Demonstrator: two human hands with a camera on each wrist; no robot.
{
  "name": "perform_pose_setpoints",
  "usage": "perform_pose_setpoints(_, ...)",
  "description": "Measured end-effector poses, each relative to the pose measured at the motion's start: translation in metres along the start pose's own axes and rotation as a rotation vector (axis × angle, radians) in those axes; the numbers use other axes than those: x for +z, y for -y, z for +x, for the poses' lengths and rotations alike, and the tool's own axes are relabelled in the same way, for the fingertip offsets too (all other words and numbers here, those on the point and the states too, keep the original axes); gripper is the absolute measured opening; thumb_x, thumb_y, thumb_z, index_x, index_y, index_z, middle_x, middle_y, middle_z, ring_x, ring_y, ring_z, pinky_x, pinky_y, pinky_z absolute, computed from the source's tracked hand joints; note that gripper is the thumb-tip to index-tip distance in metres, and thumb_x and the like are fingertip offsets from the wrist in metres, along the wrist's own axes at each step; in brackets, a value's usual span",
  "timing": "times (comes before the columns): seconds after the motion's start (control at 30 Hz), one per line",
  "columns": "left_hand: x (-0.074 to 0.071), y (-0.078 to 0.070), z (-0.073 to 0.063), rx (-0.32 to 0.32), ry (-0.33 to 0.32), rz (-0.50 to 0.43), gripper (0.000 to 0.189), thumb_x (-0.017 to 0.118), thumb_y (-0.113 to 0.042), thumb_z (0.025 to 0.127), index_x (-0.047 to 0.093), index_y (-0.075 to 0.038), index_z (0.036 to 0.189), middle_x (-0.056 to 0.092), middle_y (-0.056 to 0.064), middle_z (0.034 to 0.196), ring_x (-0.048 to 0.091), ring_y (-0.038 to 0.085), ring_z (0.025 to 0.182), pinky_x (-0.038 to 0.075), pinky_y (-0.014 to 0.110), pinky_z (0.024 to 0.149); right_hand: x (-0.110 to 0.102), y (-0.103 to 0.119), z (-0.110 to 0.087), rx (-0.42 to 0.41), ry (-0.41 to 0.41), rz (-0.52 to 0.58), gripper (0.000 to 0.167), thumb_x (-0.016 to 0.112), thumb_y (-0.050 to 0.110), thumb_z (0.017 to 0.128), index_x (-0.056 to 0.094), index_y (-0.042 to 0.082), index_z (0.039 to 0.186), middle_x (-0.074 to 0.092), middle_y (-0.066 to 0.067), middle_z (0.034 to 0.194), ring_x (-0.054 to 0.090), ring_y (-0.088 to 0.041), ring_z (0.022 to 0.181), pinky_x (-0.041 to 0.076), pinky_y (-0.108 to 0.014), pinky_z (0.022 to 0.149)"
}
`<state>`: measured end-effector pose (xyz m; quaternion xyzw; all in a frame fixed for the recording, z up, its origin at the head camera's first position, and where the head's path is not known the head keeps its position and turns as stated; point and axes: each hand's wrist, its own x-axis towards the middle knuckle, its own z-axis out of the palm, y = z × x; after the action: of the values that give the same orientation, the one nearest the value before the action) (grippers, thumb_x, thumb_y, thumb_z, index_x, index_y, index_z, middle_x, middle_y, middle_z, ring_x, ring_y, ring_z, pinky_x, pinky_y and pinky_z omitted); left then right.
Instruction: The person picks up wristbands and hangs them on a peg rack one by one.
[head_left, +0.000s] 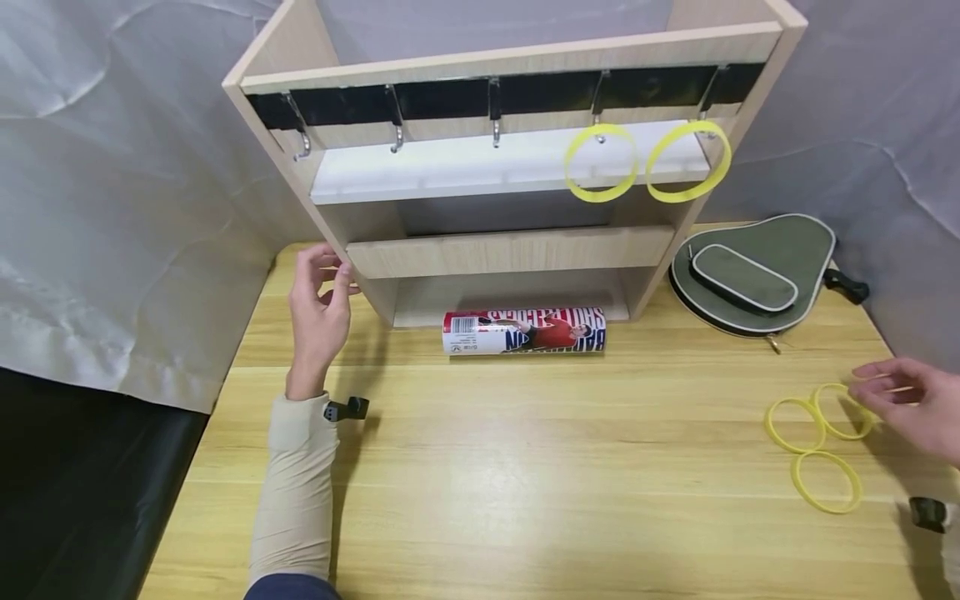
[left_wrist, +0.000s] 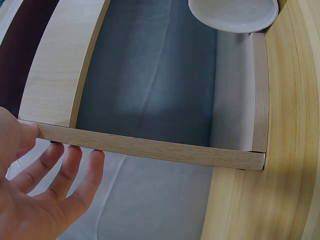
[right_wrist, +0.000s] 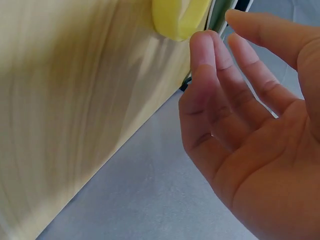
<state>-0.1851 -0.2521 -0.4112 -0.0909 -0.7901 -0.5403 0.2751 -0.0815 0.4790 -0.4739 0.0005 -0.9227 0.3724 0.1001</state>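
Note:
My left hand (head_left: pixel 321 312) is at the lower left side of a pale wooden shelf unit (head_left: pixel 510 254). In the left wrist view its loosely bent fingers touch the outer face of the side panel (left_wrist: pixel 150 145), with the thumb at the front edge. On the right, my right hand (head_left: pixel 911 404) hovers beside three flat yellow rings on the table, fingertips right at the farthest ring (head_left: pixel 819 408). The other two are the left ring (head_left: pixel 770 427) and the nearest ring (head_left: pixel 857 492). In the right wrist view a yellow ring (right_wrist: pixel 172 30) appears just past the fingertips, and the hand holds nothing.
Two yellow rings hang from the right hooks, one ring (head_left: pixel 567 171) left of the other ring (head_left: pixel 726 162). More metal hooks (head_left: pixel 496 125) line the black strip. A printed shuttlecock tube (head_left: pixel 551 331) lies before the unit. A green racket case (head_left: pixel 806 250) lies to its right.

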Motion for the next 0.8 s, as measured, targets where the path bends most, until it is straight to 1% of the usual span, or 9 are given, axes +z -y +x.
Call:
perform_pose_setpoints(0.07,0.000,0.000,0.000,0.001,-0.001,-0.003,0.033,0.057,-0.003,0.112,0.052,0.009,0.142,0.061,-0.018,0.118,0.068,0.015,0.096,0.069,0.024,0.078,0.001,-0.002,-0.002,0.009,0.010,-0.029,0.051,0.073,-0.015,0.091,0.067,0.035,0.094,0.054,0.048,0.080,0.054,0.024,0.065,0.044,0.001,0.056)
perform_pose_setpoints(0.23,0.001,0.001,-0.001,-0.006,-0.001,0.001,0.033,0.057,-0.004,0.112,0.052,0.008,0.142,0.061,-0.019,0.118,0.068,0.014,0.097,0.069,0.023,0.078,0.002,0.000,-0.004,0.031,0.019,-0.105,0.016,0.074,-0.013,0.091,0.067,0.001,0.094,0.049,0.048,0.079,0.051,0.024,0.064,0.044,-0.001,0.054)
perform_pose_setpoints(0.37,0.001,0.002,-0.001,-0.011,0.000,0.002,0.033,0.057,-0.004,0.112,0.052,0.007,0.143,0.061,-0.019,0.118,0.068,0.015,0.098,0.069,0.023,0.079,0.003,0.002,-0.004,0.044,0.026,-0.152,0.013,0.073,-0.015,0.090,0.067,-0.011,0.100,0.049,0.044,0.076,0.048,0.022,0.063,0.044,-0.002,0.053)
perform_pose_setpoints(0.43,0.001,0.002,-0.001,-0.009,0.000,0.000,0.033,0.057,-0.004,0.112,0.052,0.007,0.143,0.061,-0.019,0.119,0.068,0.015,0.098,0.069,0.024,0.079,0.003,0.004,-0.004,0.057,0.035,-0.204,0.017,0.073,-0.016,0.089,0.066,-0.015,0.104,0.055,0.032,0.073,0.046,0.021,0.063,0.043,-0.004,0.052)
perform_pose_setpoints(0.53,0.000,0.002,0.000,-0.004,0.001,0.001,0.034,0.058,-0.005,0.112,0.052,0.007,0.143,0.061,-0.019,0.119,0.068,0.015,0.098,0.069,0.024,0.079,0.004,0.007,-0.004,0.075,0.045,-0.274,0.018,0.074,-0.015,0.090,0.067,-0.017,0.107,0.066,0.002,0.074,0.042,0.021,0.064,0.040,-0.005,0.052)
perform_pose_setpoints(0.6,0.000,0.002,0.000,0.000,0.000,0.003,0.034,0.058,-0.005,0.112,0.052,0.008,0.143,0.061,-0.019,0.120,0.067,0.015,0.097,0.069,0.023,0.079,0.005,0.009,-0.003,0.081,0.046,-0.300,0.019,0.074,-0.015,0.090,0.067,-0.018,0.107,0.068,-0.019,0.079,0.040,0.021,0.064,0.039,-0.005,0.052)
perform_pose_setpoints(0.67,0.000,0.002,0.000,-0.001,-0.001,0.004,0.034,0.058,-0.005,0.112,0.052,0.007,0.143,0.061,-0.019,0.120,0.067,0.015,0.097,0.069,0.022,0.079,0.005,0.010,-0.003,0.077,0.044,-0.302,0.019,0.074,-0.016,0.090,0.066,-0.019,0.107,0.068,-0.029,0.084,0.039,0.022,0.064,0.038,-0.003,0.052)
perform_pose_setpoints(0.73,0.000,0.001,0.000,-0.005,-0.001,0.002,0.034,0.058,-0.005,0.112,0.052,0.007,0.143,0.061,-0.019,0.119,0.067,0.015,0.097,0.069,0.023,0.079,0.006,0.009,-0.002,0.078,0.046,-0.304,0.020,0.074,-0.015,0.090,0.066,-0.019,0.108,0.068,-0.032,0.086,0.038,0.022,0.065,0.037,-0.003,0.052)
perform_pose_setpoints(0.8,0.000,0.000,0.000,-0.013,-0.001,0.000,0.034,0.058,-0.005,0.112,0.053,0.007,0.143,0.061,-0.019,0.119,0.068,0.016,0.098,0.069,0.023,0.079,0.006,0.006,-0.002,0.079,0.045,-0.310,0.020,0.075,-0.015,0.090,0.067,-0.019,0.109,0.068,-0.029,0.083,0.038,0.022,0.064,0.039,-0.004,0.051)
